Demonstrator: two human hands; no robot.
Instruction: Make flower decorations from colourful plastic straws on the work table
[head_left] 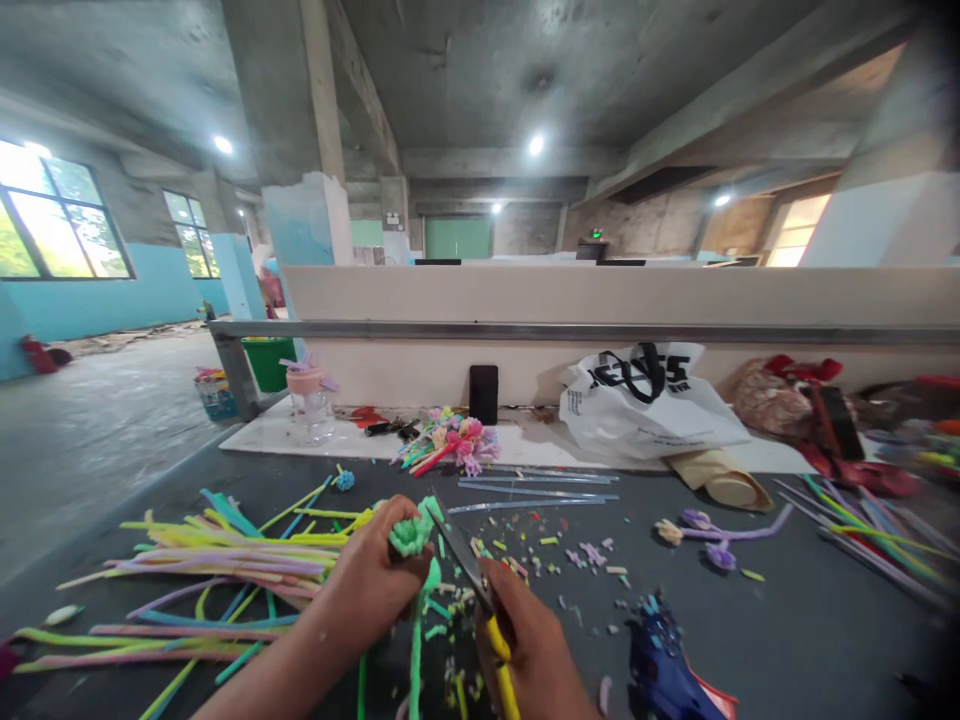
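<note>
My left hand (381, 575) is closed around a bunched green pipe cleaner (409, 537), whose long stem hangs down below the fist. In my right hand (525, 635) is a pair of scissors (498, 640) with yellow handles. The metal blades point up and to the left, and their tips are at the green pipe cleaner's upper end. Green offcuts (438, 606) lie on the dark table under the blades. Where the blades meet the green fuzz, I cannot tell whether they are cutting.
Loose pipe cleaners (225, 560) spread over the left side. Glue sticks (536, 490) lie beyond my hands, and a blue glue gun (671, 660) is at lower right. A finished-looking bundle of flowers (457, 442), a phone (484, 394) and a white bag (645, 400) line the back.
</note>
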